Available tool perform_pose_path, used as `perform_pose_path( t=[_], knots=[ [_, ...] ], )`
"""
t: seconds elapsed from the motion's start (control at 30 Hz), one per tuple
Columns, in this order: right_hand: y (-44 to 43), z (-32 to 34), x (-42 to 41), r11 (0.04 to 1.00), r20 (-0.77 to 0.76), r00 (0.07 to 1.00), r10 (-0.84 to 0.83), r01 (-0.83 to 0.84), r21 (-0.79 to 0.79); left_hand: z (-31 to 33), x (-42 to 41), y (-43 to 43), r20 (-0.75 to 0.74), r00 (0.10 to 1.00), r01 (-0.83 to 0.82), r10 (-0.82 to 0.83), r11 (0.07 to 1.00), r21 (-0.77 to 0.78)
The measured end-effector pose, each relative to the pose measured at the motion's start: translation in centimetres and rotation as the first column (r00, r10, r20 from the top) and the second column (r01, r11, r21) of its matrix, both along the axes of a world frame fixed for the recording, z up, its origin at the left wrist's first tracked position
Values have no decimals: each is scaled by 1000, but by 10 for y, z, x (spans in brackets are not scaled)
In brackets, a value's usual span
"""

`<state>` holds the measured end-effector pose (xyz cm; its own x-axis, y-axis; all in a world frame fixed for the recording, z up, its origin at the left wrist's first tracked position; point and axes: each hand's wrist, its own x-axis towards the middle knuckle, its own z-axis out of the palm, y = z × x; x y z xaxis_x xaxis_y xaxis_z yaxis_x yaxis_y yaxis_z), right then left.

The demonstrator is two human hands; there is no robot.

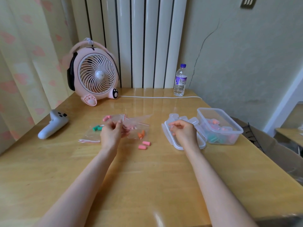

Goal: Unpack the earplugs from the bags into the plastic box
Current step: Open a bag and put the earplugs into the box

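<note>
Clear zip bags lie at the table's middle. My left hand grips one of them that holds pink earplugs. Green earplugs sit in a bag to its left and orange earplugs in a bag to its right. Two pink earplugs lie loose on the wood, and more pink earplugs lie behind the hand. The clear plastic box at the right holds pink and green earplugs. My right hand hovers with curled fingers over the box lid; what it holds is unclear.
A pink fan stands at the back left, its white cable running across the table. A water bottle stands at the back. A white controller lies at the left. Small clear cases sit on the lid.
</note>
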<state>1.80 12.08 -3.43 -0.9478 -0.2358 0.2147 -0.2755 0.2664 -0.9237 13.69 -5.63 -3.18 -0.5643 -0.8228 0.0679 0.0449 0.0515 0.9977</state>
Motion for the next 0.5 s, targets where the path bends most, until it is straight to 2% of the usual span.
perform_pose_path(
  t=[0.17,0.27,0.4,0.5],
  knots=[
    [3,-4,-6,923,-176,974,-145,197,331,-9,-2,-13,85,982,-162,171,981,-105],
    [6,-8,-11,862,-277,940,-201,304,405,-12,-4,-17,169,961,-182,218,962,-202],
    [6,-10,-16,853,-332,942,-44,209,479,-14,-4,-15,311,923,-136,229,946,-295],
    [-1,-5,-18,822,-318,948,10,173,542,-14,-5,-13,272,939,-125,210,946,-299]
  ],
)
